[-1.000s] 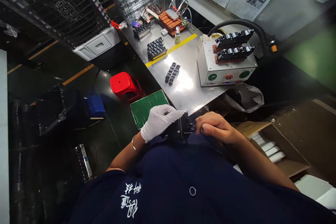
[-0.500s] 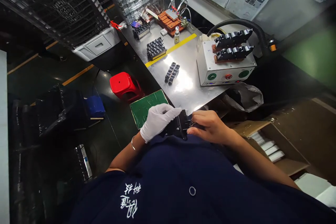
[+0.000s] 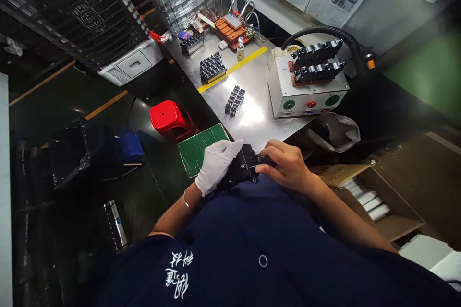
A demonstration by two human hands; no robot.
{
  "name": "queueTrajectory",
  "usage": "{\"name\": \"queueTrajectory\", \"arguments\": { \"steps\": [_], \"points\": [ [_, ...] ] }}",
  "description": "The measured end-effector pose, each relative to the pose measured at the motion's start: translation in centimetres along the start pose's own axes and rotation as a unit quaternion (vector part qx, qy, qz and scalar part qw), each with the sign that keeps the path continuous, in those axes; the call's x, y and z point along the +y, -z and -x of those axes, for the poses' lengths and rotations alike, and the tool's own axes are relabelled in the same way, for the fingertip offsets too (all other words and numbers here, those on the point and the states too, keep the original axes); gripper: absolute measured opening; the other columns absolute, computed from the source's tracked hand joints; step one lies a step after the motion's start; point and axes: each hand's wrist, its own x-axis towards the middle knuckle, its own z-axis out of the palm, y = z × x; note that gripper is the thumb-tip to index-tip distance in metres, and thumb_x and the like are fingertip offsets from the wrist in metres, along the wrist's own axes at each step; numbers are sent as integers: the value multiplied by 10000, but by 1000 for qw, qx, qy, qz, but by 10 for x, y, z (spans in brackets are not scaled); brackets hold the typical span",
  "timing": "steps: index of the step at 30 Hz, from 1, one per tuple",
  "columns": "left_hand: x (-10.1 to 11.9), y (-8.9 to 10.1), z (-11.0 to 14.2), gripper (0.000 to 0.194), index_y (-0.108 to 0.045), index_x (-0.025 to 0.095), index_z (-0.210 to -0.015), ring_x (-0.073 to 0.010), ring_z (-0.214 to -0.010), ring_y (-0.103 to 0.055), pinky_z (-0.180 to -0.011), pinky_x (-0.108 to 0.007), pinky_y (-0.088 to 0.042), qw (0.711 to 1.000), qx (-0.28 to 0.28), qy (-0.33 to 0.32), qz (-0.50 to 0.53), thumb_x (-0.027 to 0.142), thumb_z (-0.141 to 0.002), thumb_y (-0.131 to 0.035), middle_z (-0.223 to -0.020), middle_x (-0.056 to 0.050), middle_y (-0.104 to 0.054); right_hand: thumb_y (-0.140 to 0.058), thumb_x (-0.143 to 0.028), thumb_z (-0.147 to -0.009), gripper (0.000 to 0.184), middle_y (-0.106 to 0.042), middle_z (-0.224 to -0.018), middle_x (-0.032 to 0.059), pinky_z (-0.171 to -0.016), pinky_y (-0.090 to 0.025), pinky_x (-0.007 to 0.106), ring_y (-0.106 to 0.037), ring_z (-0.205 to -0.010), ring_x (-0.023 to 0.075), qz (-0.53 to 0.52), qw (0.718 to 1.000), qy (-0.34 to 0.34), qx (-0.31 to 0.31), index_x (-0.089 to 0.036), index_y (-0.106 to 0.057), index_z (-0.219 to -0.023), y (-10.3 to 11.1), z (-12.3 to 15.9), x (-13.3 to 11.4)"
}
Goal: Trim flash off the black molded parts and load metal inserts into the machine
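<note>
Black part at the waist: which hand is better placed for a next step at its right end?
Probably the right hand: its bare fingers pinch a dark piece at that end of the black part. The gloved left hand grips the opposite side, so it seems better suited to steadying.

Your left glove is white, your shirt navy with white lettering, your held part black; the stool is red, the board green, the table silvery with a yellow stripe.

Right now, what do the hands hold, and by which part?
A black part: left hand on its left side, right hand at its right end.
</note>
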Motion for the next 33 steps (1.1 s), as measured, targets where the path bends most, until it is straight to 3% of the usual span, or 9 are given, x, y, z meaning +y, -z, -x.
{"name": "queueTrajectory", "arguments": {
  "steps": [8,14,17,21,23,26,28,33],
  "points": [
    [2,-2,0,465,-592,150,-591,-79,-549,-421,-502,-213,-360,1000,11,24,11,585,-706,-707,-562,37,-517,-411,-552,-974,496,-522,-665,25,-550,-332,265,-450,-588,128,-2,1000,-10,1,-184,-586,-691,-2,0,0],
    [2,-3,-1,475,-581,153,-580,-75,-541,-404,-495,-214,-349,999,14,31,15,596,-690,-713,-552,42,-498,-364,-512,-999,508,-425,-601,0,-524,-279,275,-365,-539,121,-17,1000,-21,-3,-210,-412,-593,-4,-2,-4],
    [2,-4,0,474,-577,154,-575,-74,-531,-402,-487,-216,-343,999,2,40,19,592,-670,-732,-540,45,-494,-370,-499,-1003,501,-381,-559,-29,-492,-246,269,-317,-492,99,-82,994,-26,-62,-213,-358,-592,1,-2,-1],
    [2,-7,0,519,-515,164,-546,-64,-508,-381,-464,-212,-317,998,-9,54,32,619,-641,-745,-515,58,-456,-359,-513,-1003,498,-418,-551,-40,-483,-296,231,-379,-486,82,-229,955,-26,-185,-198,-432,-624,10,0,3],
    [1,-8,-3,537,-487,173,-549,-60,-492,-371,-456,-212,-309,997,-3,65,47,641,-644,-733,-506,65,-441,-332,-471,-1019,469,-475,-592,-26,-503,-344,225,-439,-521,89,-255,953,-65,-152,-189,-500,-684,11,1,2],
    [-2,-7,-10,528,-496,179,-571,-67,-489,-393,-461,-221,-328,994,-2,87,60,643,-648,-737,-517,60,-467,-358,-342,-1025,388,-512,-614,-10,-532,-380,237,-477,-541,100,-187,974,-122,-20,-183,-550,-728,5,3,-1],
    [-4,-6,-14,507,-529,180,-589,-83,-515,-438,-483,-234,-364,993,-14,101,62,633,-645,-750,-553,39,-517,-436,-279,-998,311,-550,-618,3,-554,-395,250,-504,-552,112,-109,987,-111,34,-180,-585,-743,-1,5,-2],
    [-9,-5,-18,467,-586,193,-614,-110,-540,-467,-510,-263,-395,990,-24,126,55,630,-675,-739,-604,3,-566,-517,-233,-959,229,-632,-642,33,-590,-412,266,-565,-596,142,18,994,-67,82,-180,-650,-780,-13,8,0]
  ]
}}
